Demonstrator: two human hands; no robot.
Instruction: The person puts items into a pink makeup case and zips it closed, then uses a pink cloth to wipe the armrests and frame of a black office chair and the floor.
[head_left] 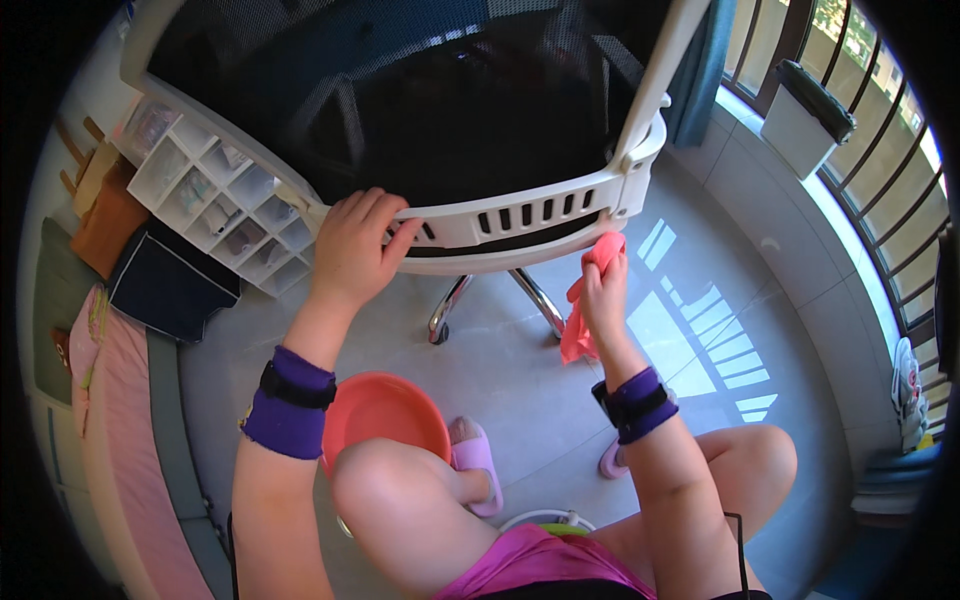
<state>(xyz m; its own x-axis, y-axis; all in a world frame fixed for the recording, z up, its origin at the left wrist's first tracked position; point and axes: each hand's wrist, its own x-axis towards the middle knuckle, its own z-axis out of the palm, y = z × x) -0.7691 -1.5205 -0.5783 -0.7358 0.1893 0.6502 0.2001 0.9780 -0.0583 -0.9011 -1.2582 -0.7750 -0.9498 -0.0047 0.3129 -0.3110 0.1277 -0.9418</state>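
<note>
In front of me stands an office chair (455, 238) with a white plastic frame and a black mesh back (450, 130). My left hand (358, 240) rests on the left part of the slotted lower frame, its fingers curled over the rail. In my right hand (604, 296) is a coral-pink cloth (580, 330), bunched up, its top touching or very near the frame's lower right corner. The cloth's loose end hangs below my fist. Chrome chair legs (540, 300) with a caster show beneath the frame.
An orange-red basin (388, 415) sits on the grey tiled floor by my left knee. White storage cubbies (165, 172) and a dark fabric box (170, 280) stand to the left, near a pink-covered bed edge (140, 420). A barred window (890, 150) and its ledge curve along the right.
</note>
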